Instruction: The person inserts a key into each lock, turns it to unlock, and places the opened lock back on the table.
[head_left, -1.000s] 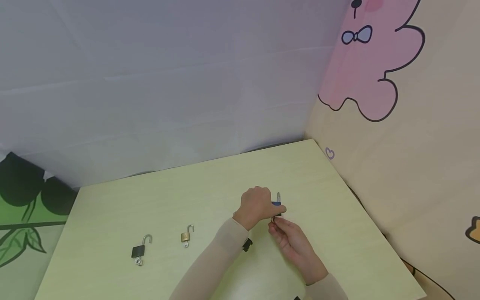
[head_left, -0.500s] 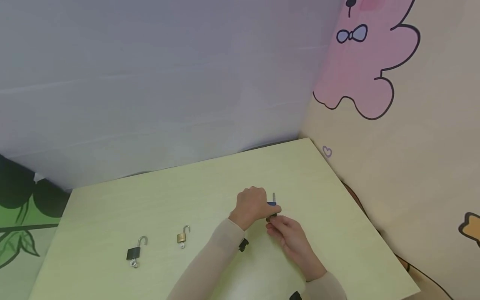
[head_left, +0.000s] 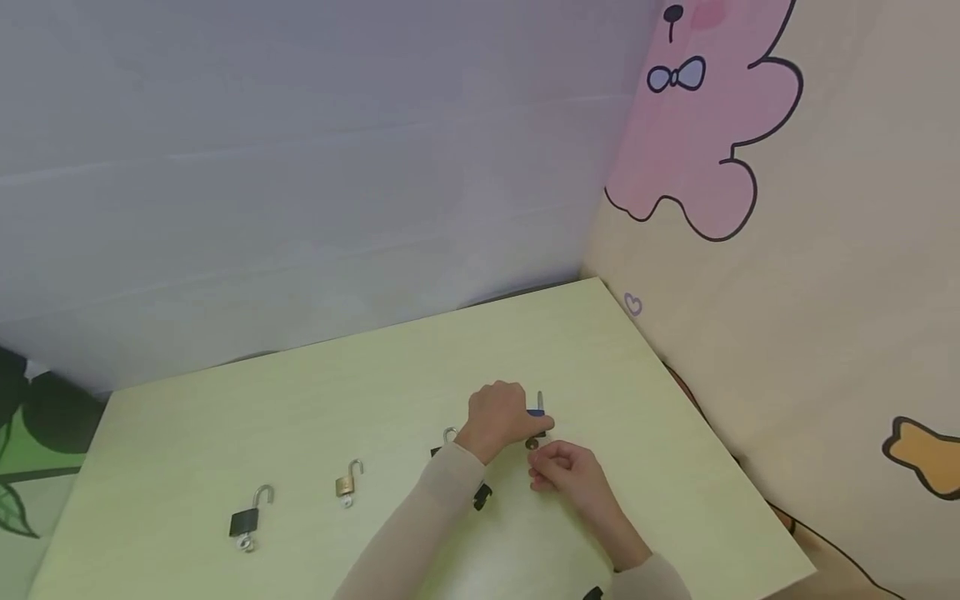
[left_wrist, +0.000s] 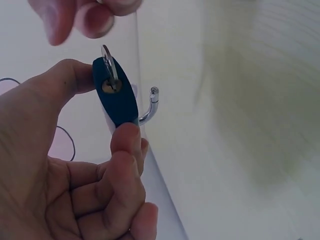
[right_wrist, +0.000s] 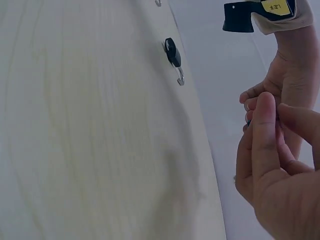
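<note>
In the left wrist view my left hand (left_wrist: 100,185) grips a blue padlock (left_wrist: 116,95) between thumb and fingers. Its curved shackle (left_wrist: 153,100) stands open, the end free. A silver key (left_wrist: 109,65) sits in the keyhole, turned edge-on to that camera. In the head view, the left hand (head_left: 498,417) covers most of the lock, with the key's round head (head_left: 532,444) just below. My right hand (head_left: 573,475) hovers close by, fingers bent, fingertips apart from the key. Nothing can be made out between its fingers.
On the pale table (head_left: 315,417) lie a large black padlock (head_left: 243,522) and a small brass padlock (head_left: 345,485), both with raised shackles and keys. Another dark padlock (head_left: 436,451) is partly hidden by the left sleeve. Walls border the table's back and right side.
My right hand has drawn back from the key, which now shows between the hands. The left hand stays on the padlock. The head view has shifted, uncovering part of another dark padlock.
</note>
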